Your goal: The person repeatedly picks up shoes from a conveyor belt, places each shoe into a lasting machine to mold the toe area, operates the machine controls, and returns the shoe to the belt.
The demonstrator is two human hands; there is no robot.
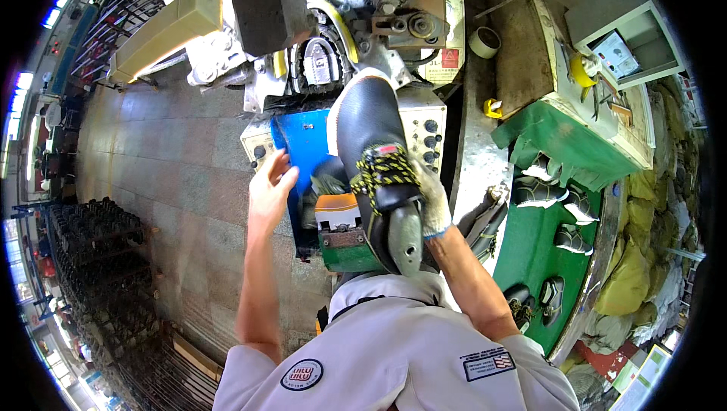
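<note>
A black shoe upper (371,115) is stretched over a grey last (405,233), its toe pointing away from me toward a machine. Black-and-yellow laces (385,170) are bunched across its front, with a small red tag at their top. My right hand (433,200), in a pale work glove, grips the shoe from its right side near the ankle; part of the fingers is hidden behind it. Bare and apart from the shoe, my left hand (273,187) hovers beside the blue panel (307,142) with fingers spread. Just beyond the toe sits the machine's toe-shaped clamp (321,62).
Control knobs (430,142) line the machine's front right. On the right, a green shelf (541,259) carries several black shoes, below a workbench (575,119) with a tape roll and tools. Dark racks (98,259) stand far left. An orange-and-white box-shaped part (338,210) lies below the shoe.
</note>
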